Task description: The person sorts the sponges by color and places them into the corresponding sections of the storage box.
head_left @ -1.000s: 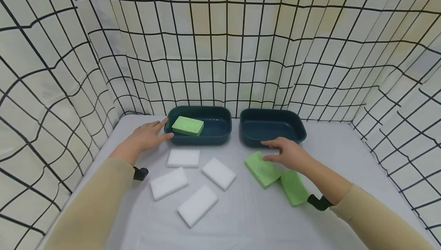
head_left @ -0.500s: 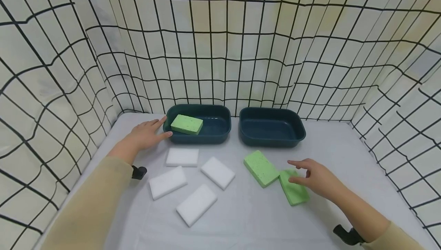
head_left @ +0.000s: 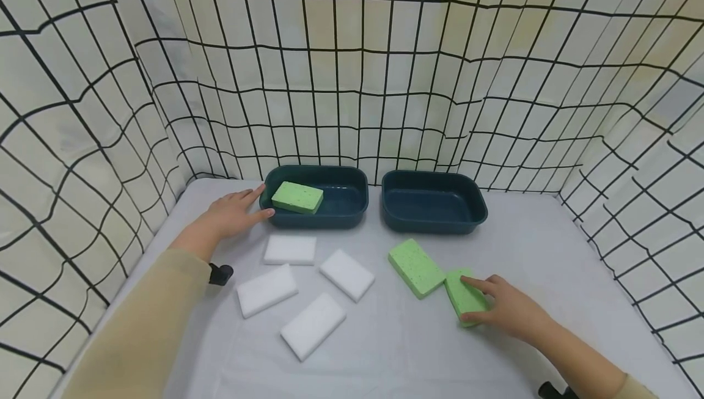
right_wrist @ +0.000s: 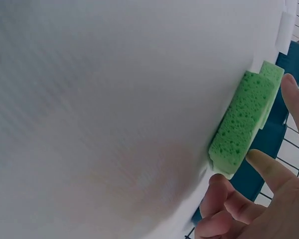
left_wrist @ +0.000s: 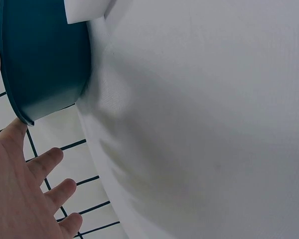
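My left hand (head_left: pixel 233 212) touches the left end of a dark teal bin (head_left: pixel 343 219), fingers spread. In the left wrist view, its thumb and a finger lie at the rim of the bin (left_wrist: pixel 45 64). A green sponge (head_left: pixel 297 197) lies in that bin. On the right, my right hand (head_left: pixel 508 307) reaches over a green sponge (head_left: pixel 461 289) on the table, thumb and index finger apart over it. The right wrist view shows the index fingertip at the edge of this sponge (right_wrist: pixel 241 119), the other fingers curled. A second green sponge (head_left: pixel 417 269) lies against its upper left corner.
Several white sponge blocks (head_left: pixel 313 327) lie on the white-covered table (head_left: pixel 385 362), left of centre. Another dark teal bin (head_left: pixel 434 225), with nothing in it, stands at the back right. Black wire grid panels (head_left: pixel 360 90) enclose the back and sides.
My right hand has drawn back from the right bin, down and to the right, then lowered onto the nearer green sponge. My left hand stays at the left bin.
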A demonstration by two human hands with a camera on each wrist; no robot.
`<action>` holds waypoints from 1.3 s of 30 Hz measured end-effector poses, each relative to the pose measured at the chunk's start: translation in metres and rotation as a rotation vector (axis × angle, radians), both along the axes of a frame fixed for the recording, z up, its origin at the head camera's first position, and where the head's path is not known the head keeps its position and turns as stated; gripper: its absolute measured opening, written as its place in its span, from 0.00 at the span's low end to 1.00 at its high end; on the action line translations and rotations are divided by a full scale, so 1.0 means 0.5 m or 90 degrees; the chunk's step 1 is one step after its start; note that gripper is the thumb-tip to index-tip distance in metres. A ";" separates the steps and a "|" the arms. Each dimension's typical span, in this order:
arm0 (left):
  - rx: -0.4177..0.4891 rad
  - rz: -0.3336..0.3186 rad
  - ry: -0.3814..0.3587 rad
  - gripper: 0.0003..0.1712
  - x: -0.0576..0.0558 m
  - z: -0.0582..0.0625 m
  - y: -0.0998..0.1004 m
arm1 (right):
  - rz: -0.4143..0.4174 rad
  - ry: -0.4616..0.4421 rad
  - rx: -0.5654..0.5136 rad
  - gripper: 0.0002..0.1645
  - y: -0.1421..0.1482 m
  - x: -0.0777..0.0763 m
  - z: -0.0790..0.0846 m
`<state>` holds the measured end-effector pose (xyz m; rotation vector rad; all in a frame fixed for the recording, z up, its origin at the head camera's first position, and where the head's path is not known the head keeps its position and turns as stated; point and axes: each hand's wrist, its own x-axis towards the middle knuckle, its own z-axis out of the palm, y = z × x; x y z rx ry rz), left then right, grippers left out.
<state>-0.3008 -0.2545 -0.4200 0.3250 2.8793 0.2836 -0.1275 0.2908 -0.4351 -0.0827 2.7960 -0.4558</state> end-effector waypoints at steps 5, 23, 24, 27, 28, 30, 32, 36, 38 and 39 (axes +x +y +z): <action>0.001 -0.001 -0.001 0.59 0.000 0.000 0.001 | -0.003 0.002 0.016 0.59 -0.003 0.005 -0.009; 0.005 0.001 -0.003 0.59 0.001 0.000 0.001 | 0.018 0.040 0.036 0.47 0.019 0.008 0.009; 0.006 0.001 -0.004 0.58 0.002 0.000 0.001 | 0.017 0.047 0.035 0.46 0.022 0.008 0.011; 0.008 0.000 -0.005 0.58 0.003 0.002 0.003 | 0.009 0.065 0.028 0.44 0.031 0.010 0.019; 0.008 0.001 -0.005 0.58 0.003 0.002 0.003 | 0.006 0.071 0.026 0.44 0.034 0.010 0.022; 0.009 0.002 -0.006 0.58 0.003 0.002 0.003 | 0.005 0.087 0.021 0.43 0.040 0.010 0.028; 0.008 0.003 -0.004 0.58 0.003 0.002 0.003 | 0.007 0.102 0.014 0.42 0.044 0.009 0.034; 0.010 0.006 0.002 0.58 0.001 -0.002 0.000 | 0.016 0.132 0.004 0.40 0.051 0.003 0.050; 0.011 0.006 0.005 0.58 0.001 -0.003 -0.001 | 0.017 0.138 0.003 0.40 0.051 -0.001 0.060; 0.011 0.007 0.004 0.58 0.000 -0.003 -0.001 | 0.018 0.140 0.004 0.39 0.050 -0.004 0.065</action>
